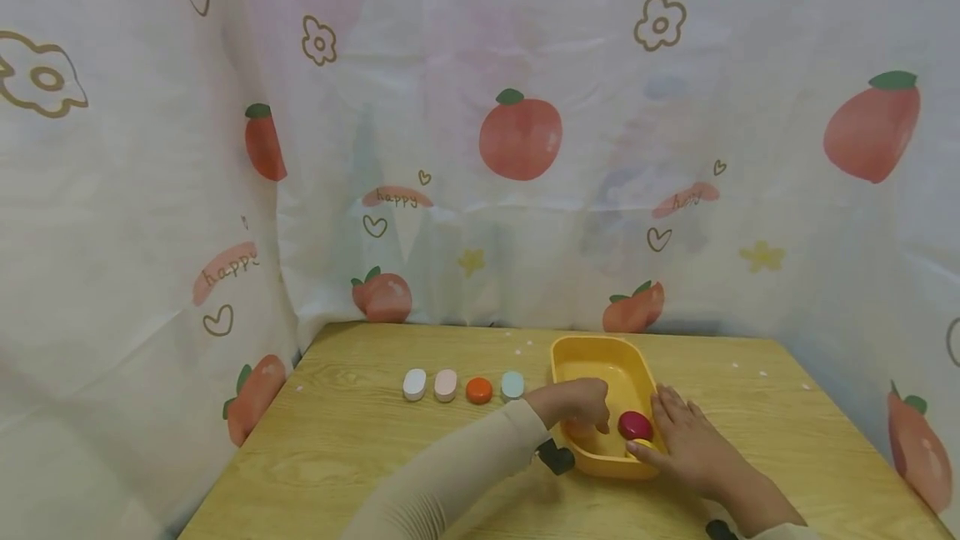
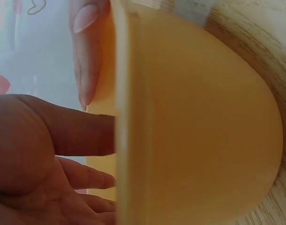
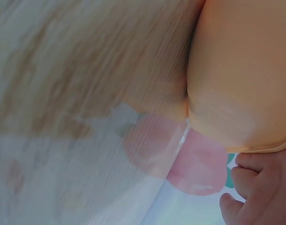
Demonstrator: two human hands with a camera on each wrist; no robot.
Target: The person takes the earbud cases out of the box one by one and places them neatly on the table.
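Observation:
A yellow-orange plastic tub (image 1: pixel 600 463) stands on the table. My left hand (image 1: pixel 573 401) reaches over its left side with fingers pointing down inside. In the left wrist view, that thumb (image 2: pixel 82 131) and fingers look straight and apart, their tips hidden behind the rim. My right hand (image 1: pixel 693 444) lies along the tub's right rim, fingers extended, thumb over the near right corner. Inside, close to that thumb, sit a dark red rounded piece (image 1: pixel 635 425) and a partly covered yellow piece (image 1: pixel 639 447). The right wrist view shows curled-looking fingers (image 3: pixel 255 183) at the rim.
Left of the tub runs a row of small rounded pieces: white (image 1: pixel 414 384), pale pink (image 1: pixel 446 385), orange (image 1: pixel 478 391) and mint (image 1: pixel 513 385). They sit on a wood-grain table (image 1: pixel 337 440). A fruit-printed curtain (image 1: pixel 450 232) hangs behind the table and at both sides.

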